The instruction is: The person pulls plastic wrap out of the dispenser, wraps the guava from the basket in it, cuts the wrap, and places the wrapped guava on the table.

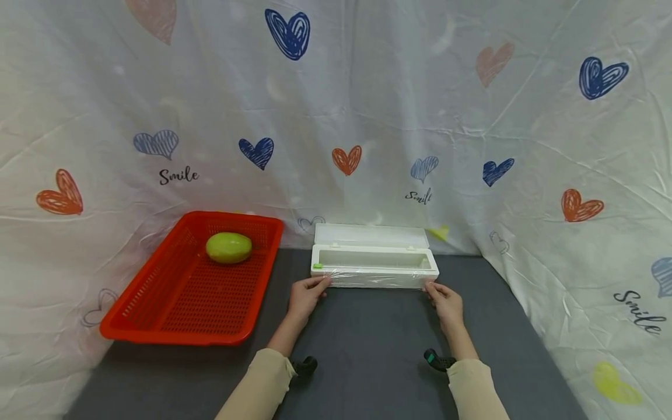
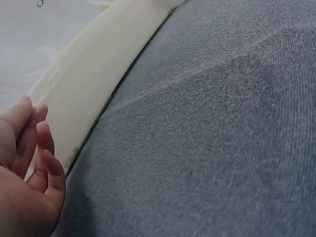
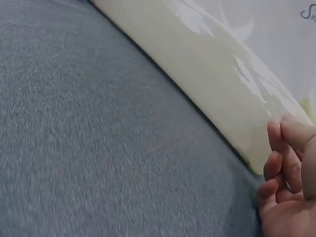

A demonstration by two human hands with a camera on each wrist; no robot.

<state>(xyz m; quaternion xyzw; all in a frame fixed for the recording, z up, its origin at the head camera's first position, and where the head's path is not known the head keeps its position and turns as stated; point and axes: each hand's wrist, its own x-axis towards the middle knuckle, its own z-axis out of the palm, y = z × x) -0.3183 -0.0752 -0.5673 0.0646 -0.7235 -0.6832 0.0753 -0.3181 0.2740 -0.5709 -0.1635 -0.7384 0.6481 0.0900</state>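
A white cling film dispenser box (image 1: 374, 259) lies at the back middle with its lid (image 1: 371, 235) raised. Clear cling film (image 1: 375, 279) drapes over its front face, shiny and wrinkled. My left hand (image 1: 304, 298) pinches the film between thumb and forefinger at the box's front left corner. At the front right corner, my right hand (image 1: 446, 301) pinches it the same way. In the left wrist view, the thumb and fingertips of that hand (image 2: 29, 168) meet beside the box's front (image 2: 94, 74). The right wrist view has the other hand (image 3: 289, 177) at the opposite end.
To the left stands a red perforated plastic basket (image 1: 252, 309) holding a yellow-green oval fruit (image 1: 228, 248). A dark grey cloth (image 1: 367, 350) covers the table. Behind hangs a white curtain (image 1: 378, 116) printed with hearts. A small green slider (image 1: 318, 266) sits on the box.
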